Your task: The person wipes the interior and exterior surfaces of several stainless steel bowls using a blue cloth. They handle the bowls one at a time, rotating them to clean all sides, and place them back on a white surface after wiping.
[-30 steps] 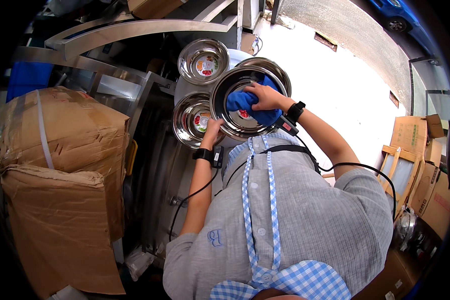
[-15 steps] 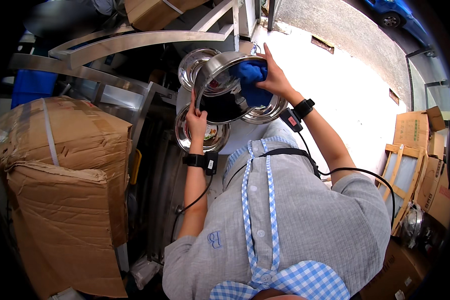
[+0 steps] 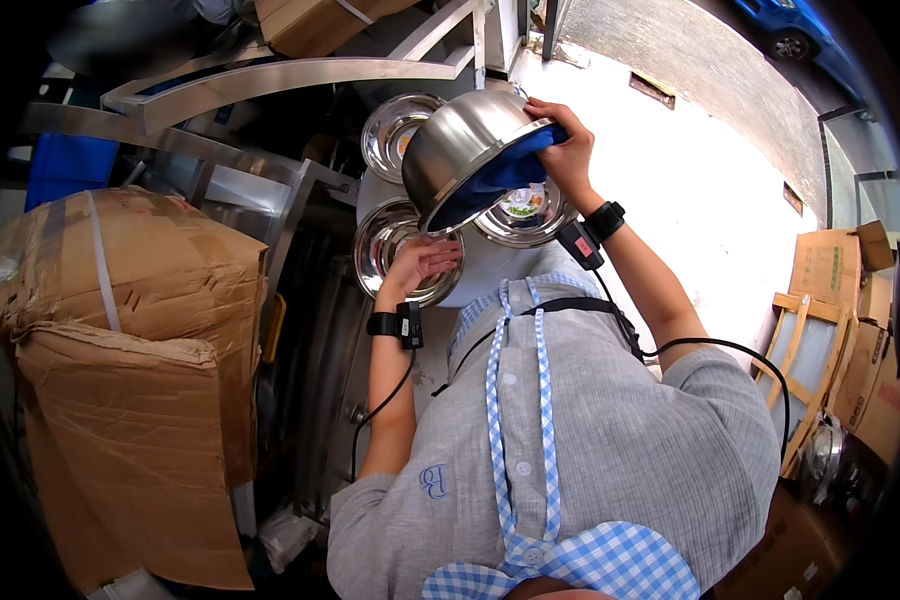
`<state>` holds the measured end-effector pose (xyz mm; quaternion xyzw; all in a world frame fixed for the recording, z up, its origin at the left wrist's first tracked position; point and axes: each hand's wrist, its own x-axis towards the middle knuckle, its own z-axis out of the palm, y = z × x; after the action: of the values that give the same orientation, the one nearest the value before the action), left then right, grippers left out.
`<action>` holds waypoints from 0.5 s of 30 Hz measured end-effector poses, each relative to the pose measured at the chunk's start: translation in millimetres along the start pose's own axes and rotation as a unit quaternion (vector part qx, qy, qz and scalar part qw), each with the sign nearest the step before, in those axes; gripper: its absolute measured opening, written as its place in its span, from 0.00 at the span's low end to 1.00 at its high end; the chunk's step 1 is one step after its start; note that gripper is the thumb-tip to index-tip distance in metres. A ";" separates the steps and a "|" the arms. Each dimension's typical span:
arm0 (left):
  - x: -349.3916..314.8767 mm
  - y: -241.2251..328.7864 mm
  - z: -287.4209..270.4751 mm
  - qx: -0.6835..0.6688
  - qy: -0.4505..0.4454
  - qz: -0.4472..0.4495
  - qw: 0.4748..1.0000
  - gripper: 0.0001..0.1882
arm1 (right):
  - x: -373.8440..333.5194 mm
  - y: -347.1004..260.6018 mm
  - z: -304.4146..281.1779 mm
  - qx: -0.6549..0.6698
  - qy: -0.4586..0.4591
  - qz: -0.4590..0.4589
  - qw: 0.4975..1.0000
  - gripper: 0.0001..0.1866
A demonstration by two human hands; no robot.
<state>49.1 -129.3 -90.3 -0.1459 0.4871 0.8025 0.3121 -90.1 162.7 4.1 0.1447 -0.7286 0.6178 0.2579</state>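
My right hand (image 3: 568, 150) grips the rim of a steel bowl (image 3: 460, 140), which is tilted with its outside facing up and left. A blue cloth (image 3: 510, 172) lies against the bowl's inside, bunched under the right fingers. My left hand (image 3: 423, 264) is off the bowl, palm up with fingers stretched out, just below its lower rim. Beneath that hand sits a shiny steel basin (image 3: 375, 245). Another basin (image 3: 380, 140) stands farther back at the left, and a third basin (image 3: 545, 235) with a coloured label inside is at the right, partly covered by the held bowl.
A large taped cardboard box (image 3: 120, 400) fills the left side. Metal frame bars (image 3: 300, 80) cross behind the basins. At the right stand a wooden crate (image 3: 805, 345) and more cardboard boxes (image 3: 825, 265). A blue car (image 3: 820, 40) is outside at the far right.
My left hand has let go of the bowl's rim and dropped lower, opening palm up. The bowl has turned so its outer side shows, still in my right hand with the cloth.
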 end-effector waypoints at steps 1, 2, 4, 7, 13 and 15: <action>1.0 4.2 5.1 -0.068 -0.014 -0.015 0.998 0.24 | -0.1 1.3 -1.3 0.015 0.017 0.004 1.000 0.15; 2.5 8.2 10.8 -0.135 -0.027 -0.030 0.990 0.27 | -0.9 2.1 -4.1 0.017 0.022 0.009 1.000 0.15; 6.5 14.0 18.8 -0.084 -0.033 0.000 0.996 0.36 | -0.8 -3.2 -8.7 0.028 0.030 0.021 0.999 0.15; 11.5 22.9 30.0 -0.191 -0.044 -0.011 0.980 0.28 | -3.7 -7.5 -10.6 0.049 -0.021 -0.009 0.999 0.15; 16.4 -23.2 13.9 0.275 0.202 0.161 0.926 0.21 | -15.9 -13.9 -6.6 0.138 -0.101 0.026 0.985 0.15; 5.9 -18.6 20.8 0.384 0.243 0.203 0.867 0.18 | -17.7 -14.9 -9.0 0.142 -0.114 0.018 0.983 0.14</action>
<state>58.0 -102.9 -96.4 -0.1029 0.8364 0.5365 0.0451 -65.9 166.6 7.5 0.2364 -0.6604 0.6990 0.1392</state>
